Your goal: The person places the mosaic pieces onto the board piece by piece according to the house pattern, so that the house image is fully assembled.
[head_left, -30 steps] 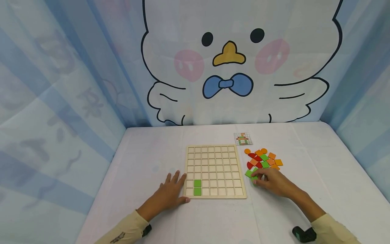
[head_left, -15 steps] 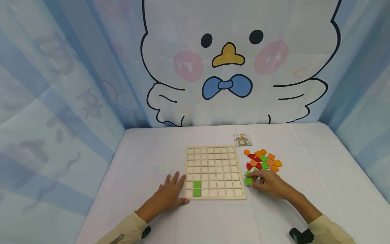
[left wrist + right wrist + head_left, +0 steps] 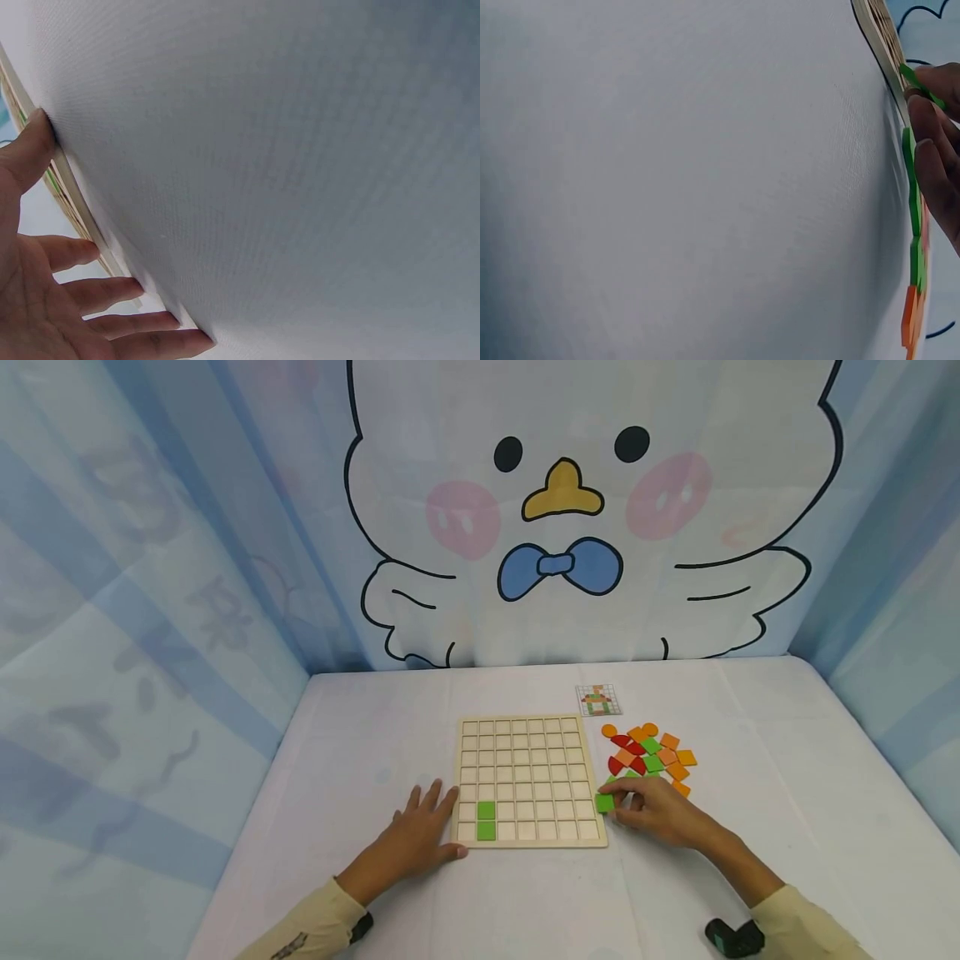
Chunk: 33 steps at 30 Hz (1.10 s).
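A wooden grid board (image 3: 525,844) lies on the table with two green square tiles (image 3: 486,820) in its lower left cells, one above the other. My left hand (image 3: 412,837) rests at the board's left edge, fingers spread and fairly straight; the left wrist view shows its fingertips along that edge. Between thumb and fingers my right hand (image 3: 658,810) pinches a green square tile (image 3: 604,803) at the board's right edge. In the right wrist view this green tile (image 3: 922,85) is seen nearly edge-on above the table.
Right of the board lies a loose pile of flat tiles: orange squares (image 3: 686,757), orange circles (image 3: 609,731), red curved pieces (image 3: 637,766) and green squares (image 3: 654,763). Behind it sits a small pattern card (image 3: 598,700). A printed curtain (image 3: 562,627) stands beyond the white table (image 3: 360,735).
My right hand has drawn a green tile out of the pile's near side and brought it left to the board's edge. The left hand has stayed in place.
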### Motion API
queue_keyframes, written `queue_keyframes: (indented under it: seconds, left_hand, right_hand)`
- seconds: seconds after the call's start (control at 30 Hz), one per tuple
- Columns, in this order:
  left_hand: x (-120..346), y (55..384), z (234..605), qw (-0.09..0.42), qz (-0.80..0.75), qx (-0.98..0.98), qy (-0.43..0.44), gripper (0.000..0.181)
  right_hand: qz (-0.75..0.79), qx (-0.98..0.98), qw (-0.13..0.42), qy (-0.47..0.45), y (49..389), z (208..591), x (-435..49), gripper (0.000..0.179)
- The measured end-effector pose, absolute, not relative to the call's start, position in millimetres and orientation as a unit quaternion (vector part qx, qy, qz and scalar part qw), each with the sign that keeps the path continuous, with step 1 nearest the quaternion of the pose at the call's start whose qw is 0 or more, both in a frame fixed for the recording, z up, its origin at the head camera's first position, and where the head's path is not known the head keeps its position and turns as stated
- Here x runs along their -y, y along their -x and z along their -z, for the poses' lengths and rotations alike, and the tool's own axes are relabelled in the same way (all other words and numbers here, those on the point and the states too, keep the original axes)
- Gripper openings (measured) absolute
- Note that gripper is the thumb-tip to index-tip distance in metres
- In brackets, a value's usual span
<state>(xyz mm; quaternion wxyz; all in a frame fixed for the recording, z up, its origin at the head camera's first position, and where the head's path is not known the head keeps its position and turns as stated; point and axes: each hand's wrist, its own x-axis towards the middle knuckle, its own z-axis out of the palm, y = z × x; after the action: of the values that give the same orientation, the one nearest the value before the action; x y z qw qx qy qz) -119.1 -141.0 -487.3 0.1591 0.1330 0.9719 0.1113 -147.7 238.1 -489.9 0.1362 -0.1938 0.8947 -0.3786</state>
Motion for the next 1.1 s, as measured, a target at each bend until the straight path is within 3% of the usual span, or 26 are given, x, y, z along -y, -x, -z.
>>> queue_keyframes:
  seconds: [1.1]
  left_hand:
    - [140, 119, 487, 0.161, -0.111, -0.972, -0.13, 0.09]
  right_hand:
    - [0.379, -0.897, 0.124, 0.19, 156, 488, -198, 0.028]
